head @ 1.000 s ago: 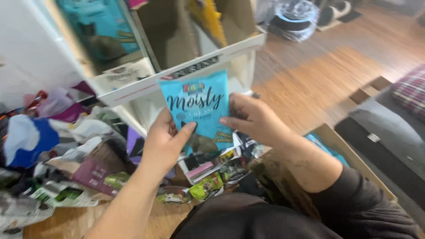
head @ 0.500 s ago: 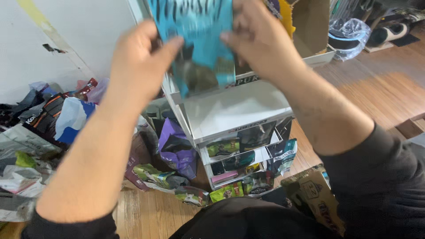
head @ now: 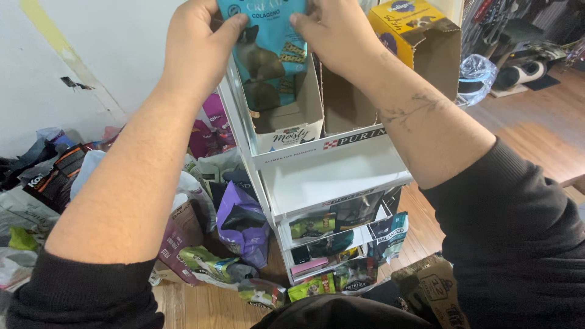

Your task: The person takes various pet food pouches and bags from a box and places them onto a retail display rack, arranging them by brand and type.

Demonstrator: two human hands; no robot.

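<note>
1. The left hand (head: 198, 45) and right hand (head: 335, 33) pinch the side edges of a glossy blue treat pouch (head: 268, 52).
2. Below that grip, the pouch's lower end sits inside an open white cardboard display box (head: 292, 125).
3. Right of the grip stands a yellow cardboard box (head: 414, 36); beneath, a white shelf (head: 332, 173).

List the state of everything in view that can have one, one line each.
Left hand: gripping the teal pouch's left edge.
Right hand: gripping its right edge.
Teal pouch: upright, lower end inside the white carton.
White carton: open-topped, on the top shelf.
Yellow box: open, tilted.
White display stand: upright; second shelf bare, lower shelves stocked.
Purple bag: on the floor, leaning against the stand.
</note>
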